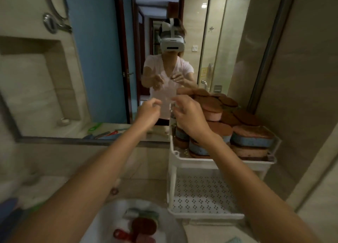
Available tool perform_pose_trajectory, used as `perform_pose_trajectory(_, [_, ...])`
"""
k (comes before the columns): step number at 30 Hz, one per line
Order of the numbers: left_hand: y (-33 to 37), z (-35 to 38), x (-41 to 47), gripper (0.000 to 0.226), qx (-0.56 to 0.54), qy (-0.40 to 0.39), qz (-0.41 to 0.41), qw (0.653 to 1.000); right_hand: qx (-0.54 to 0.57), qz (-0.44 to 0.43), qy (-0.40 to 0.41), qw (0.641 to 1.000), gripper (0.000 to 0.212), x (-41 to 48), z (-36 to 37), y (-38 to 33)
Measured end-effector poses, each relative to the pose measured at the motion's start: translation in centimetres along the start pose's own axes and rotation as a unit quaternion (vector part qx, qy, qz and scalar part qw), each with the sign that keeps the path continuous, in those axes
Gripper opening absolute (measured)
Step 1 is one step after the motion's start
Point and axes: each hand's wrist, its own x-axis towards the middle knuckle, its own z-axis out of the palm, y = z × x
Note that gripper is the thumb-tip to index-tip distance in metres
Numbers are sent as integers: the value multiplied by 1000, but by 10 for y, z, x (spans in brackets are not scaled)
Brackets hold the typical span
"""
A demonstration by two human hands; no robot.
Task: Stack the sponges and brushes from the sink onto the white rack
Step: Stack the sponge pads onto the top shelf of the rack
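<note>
HANDS UP AT THE MIRROR: A person's left hand (149, 111) and right hand (189, 117) are raised close together before a wall mirror (102, 69), fingers curled. Whether they pinch something see-through between them cannot be told. At the table's (142, 186) right edge stands the white rack (172, 169), its upper tier piled with sponges (252, 136) in blue, pink and brown above a perforated lower tier (203, 193). In the sink (168, 224) at the table's near edge lie a brown sponge (144, 226), a red brush (121, 233) and a pale, blurred item.
</note>
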Motion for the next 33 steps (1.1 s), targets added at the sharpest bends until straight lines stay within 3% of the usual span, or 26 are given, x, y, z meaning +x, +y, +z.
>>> perform_pose_trajectory(4, [-58,-52,-47,26,-88,42,-57,994,143,-25,-17,989,28,-44,63,-53])
perform_pose_trajectory(9, [-159,-110,-128,28,-130,78,-203,967,230,93,-138,959,22,-113,165,-93])
perform_pose_trajectory(15, [-280,-176,-214,13,-104,85,-332,934,203,173,-310,913,24,-184,291,-132])
perform_pose_trajectory(20, [-347,-246,-224,46,-40,95,-385,917,139,195,-405,882,28,-205,370,-173])
perform_pose_trajectory(24, [-402,-288,-202,22,91,92,-399,908,117,261,-422,860,29,-198,423,-198])
perform_pose_trajectory(27, [-438,-310,-181,21,149,77,-396,903,146,334,-400,841,35,-185,455,-210])
perform_pose_trajectory(30, [-463,-324,-162,16,168,56,-386,905,168,387,-386,820,49,-167,484,-220])
perform_pose_trajectory(33, [-483,-333,-141,14,153,64,-386,908,133,386,-372,834,67,-149,517,-225])
